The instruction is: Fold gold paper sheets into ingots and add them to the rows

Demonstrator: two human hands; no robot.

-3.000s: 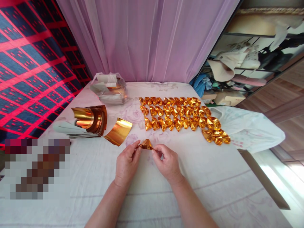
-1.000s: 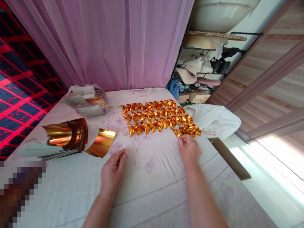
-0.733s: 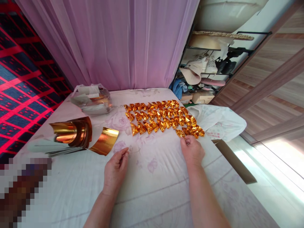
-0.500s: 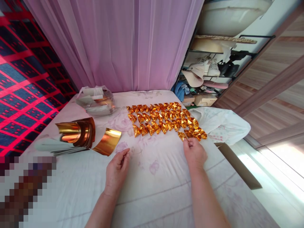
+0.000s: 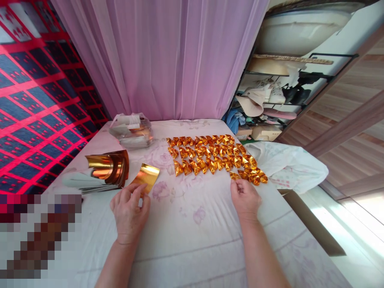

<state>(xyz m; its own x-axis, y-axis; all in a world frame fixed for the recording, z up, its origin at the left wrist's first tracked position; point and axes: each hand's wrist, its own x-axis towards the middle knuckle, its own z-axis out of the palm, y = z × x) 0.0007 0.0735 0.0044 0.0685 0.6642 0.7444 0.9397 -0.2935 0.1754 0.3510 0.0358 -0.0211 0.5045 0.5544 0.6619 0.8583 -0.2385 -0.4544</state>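
Note:
My left hand [image 5: 130, 210] is at a flat, slightly curled gold foil sheet [image 5: 149, 176], with thumb and index finger closing on its near edge. Beside it stands a stack of curled gold foil sheets [image 5: 112, 168] with pale backs. At the near right end of the rows, my right hand [image 5: 246, 199] is closed, fingertips against a folded gold foil piece [image 5: 235, 175]. Its fingertips are partly hidden. Several rows of folded gold foil pieces [image 5: 207, 151] lie beyond on the flowered cloth [image 5: 186, 240].
A clear plastic bag [image 5: 132, 132] with packets sits at the back left. To the right are a white plastic bag [image 5: 297, 164], a cardboard box [image 5: 312, 224] and a shelf rack with a pink slipper [image 5: 279, 114]. A purple curtain [image 5: 168, 60] hangs behind the table.
My left hand has moved left and forward to the gold foil sheet. My right hand stays by the same folded piece, shifted slightly left. The view has shifted a little.

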